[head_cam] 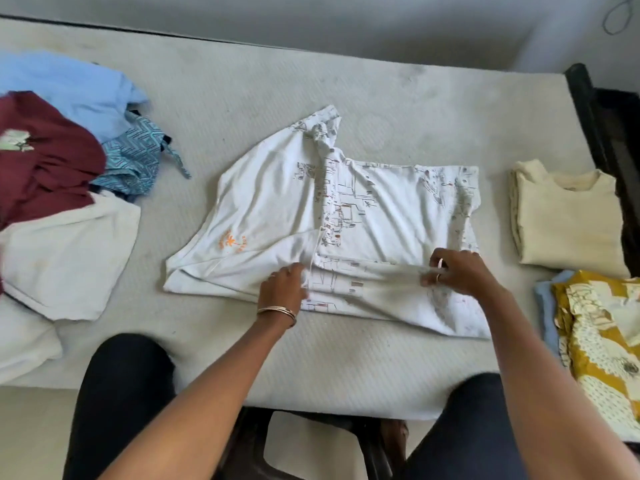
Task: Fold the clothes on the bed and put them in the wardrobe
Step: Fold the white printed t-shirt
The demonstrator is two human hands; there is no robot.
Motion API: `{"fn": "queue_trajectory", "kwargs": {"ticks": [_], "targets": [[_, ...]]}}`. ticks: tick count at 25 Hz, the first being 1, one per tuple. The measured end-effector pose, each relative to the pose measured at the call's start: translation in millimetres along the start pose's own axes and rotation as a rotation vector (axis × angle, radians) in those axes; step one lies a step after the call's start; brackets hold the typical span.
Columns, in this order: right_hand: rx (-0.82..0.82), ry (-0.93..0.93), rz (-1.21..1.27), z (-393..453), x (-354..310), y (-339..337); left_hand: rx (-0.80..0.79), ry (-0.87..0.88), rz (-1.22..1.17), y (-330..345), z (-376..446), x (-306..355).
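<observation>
hands meet on the near fold of the white printed t-shirt (349,216), which lies on the bed (242,98) with its long axis running across, from one hand to the other. left hand (284,285) and right hand (457,271) each pinch the folded edge, equally near. an orange palm logo sits beyond the left hand; its lettering is unreadable.

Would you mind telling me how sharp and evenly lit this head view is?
Head view: soft, even daylight with no glare; the bed edge bows from the wide lens; the white shirt is fairly sharp, and the right hand looks slightly smeared.
</observation>
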State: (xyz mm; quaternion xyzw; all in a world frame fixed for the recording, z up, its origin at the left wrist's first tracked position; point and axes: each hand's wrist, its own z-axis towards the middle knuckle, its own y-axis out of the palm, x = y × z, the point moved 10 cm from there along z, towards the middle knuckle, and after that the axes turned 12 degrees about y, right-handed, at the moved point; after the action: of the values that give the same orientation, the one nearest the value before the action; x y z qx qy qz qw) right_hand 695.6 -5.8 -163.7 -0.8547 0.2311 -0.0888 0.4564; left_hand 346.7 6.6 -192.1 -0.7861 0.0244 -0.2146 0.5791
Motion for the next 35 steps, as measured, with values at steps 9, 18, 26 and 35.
{"fn": "queue_trajectory", "kwargs": {"ticks": [9, 18, 26, 35], "targets": [[0.348, 0.395, 0.206, -7, 41, -14, -0.154, 0.260, 0.038, 19, -14, 26], [0.362, 0.697, 1.152, -81, 141, 56, -0.091, 0.586, 0.497, 20, -14, 76], [0.186, 0.685, 0.452, -70, 171, 39, -0.450, 0.695, 0.440, 40, -29, 83], [0.250, -0.044, 0.094, -35, 16, 39, -0.117, 0.609, 0.234, 19, -10, 83]]}}
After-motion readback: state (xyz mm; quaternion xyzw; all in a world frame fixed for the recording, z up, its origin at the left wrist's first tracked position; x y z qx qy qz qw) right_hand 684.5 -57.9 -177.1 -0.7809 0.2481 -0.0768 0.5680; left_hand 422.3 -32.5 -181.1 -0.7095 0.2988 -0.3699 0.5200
